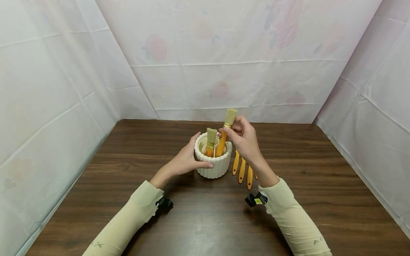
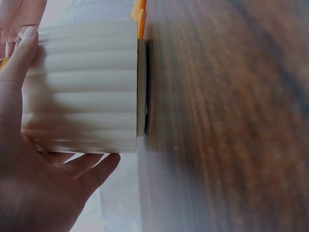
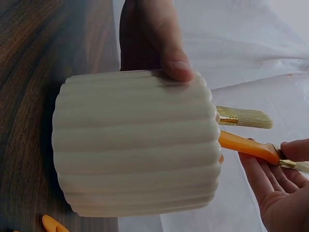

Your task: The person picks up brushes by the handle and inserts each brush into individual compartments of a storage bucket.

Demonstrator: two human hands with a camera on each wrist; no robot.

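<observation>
A white ribbed pot [image 1: 213, 165] [image 2: 82, 87] [image 3: 135, 145] stands on the dark wooden table [image 1: 205, 213]. My left hand [image 1: 189, 158] [image 2: 29, 159] grips its side, thumb on the front wall. One orange-handled brush [image 1: 210, 141] [image 3: 244, 117] stands in the pot, bristles up. My right hand [image 1: 245, 137] [image 3: 280, 179] pinches a second brush [image 1: 225, 132] [image 3: 248, 147] near its metal ferrule, its handle slanting down into the pot.
Three more orange brush handles [image 1: 242, 170] lie on the table right of the pot, partly behind my right wrist. White cloth walls [image 1: 224, 60] close in the table at the back and both sides. Bare wood lies in front of the pot.
</observation>
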